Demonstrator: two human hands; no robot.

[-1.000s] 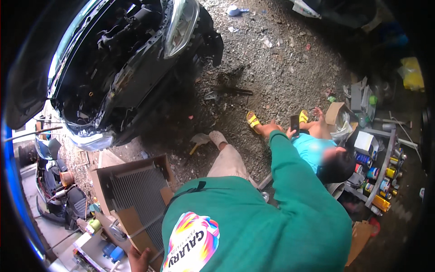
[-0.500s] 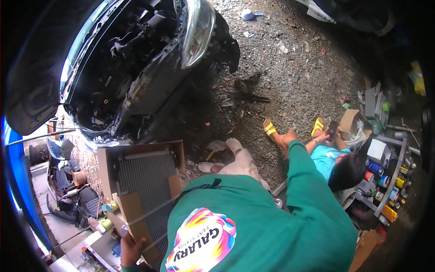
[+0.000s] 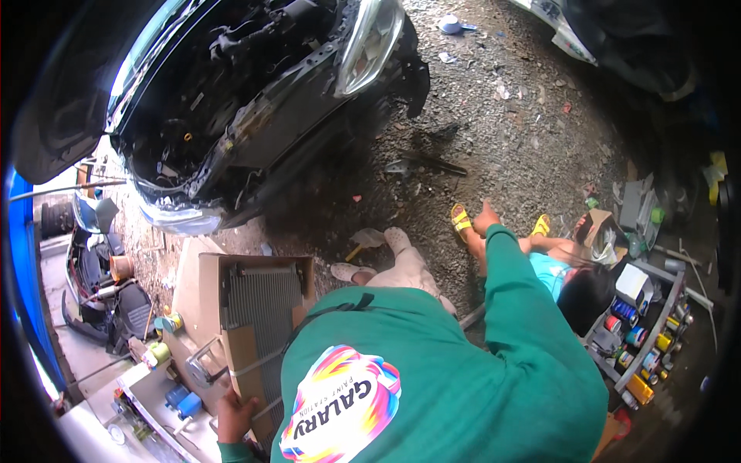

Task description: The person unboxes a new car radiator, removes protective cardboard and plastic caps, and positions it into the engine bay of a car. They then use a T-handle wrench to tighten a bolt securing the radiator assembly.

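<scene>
A finned metal radiator (image 3: pixel 266 297) lies in a long cardboard box (image 3: pixel 210 293) at my left side. My left hand (image 3: pixel 238 410) is closed around the box's near edge, with fingers over a cardboard flap beside the fins. Pale straps (image 3: pixel 266 359) cross the flap and the radiator. My right arm, in a green sleeve, reaches forward. At its end my right hand (image 3: pixel 487 220) has one finger stretched out and holds nothing I can see; its other fingers look curled. It hangs over gravel, close to another person's yellow sandal (image 3: pixel 461 219).
A car with its front stripped (image 3: pixel 231 116) stands ahead on the left. On the right a person in a light blue shirt (image 3: pixel 549 279) sits low, near a rack of cans (image 3: pixel 644 339) and a small box (image 3: pixel 600 235). A cluttered white table (image 3: pixel 147 393) stands at lower left.
My right hand has moved slightly forward and its finger now stretches out. The seated person's phone no longer shows. The view has shifted, and the left hand still grips the box.
</scene>
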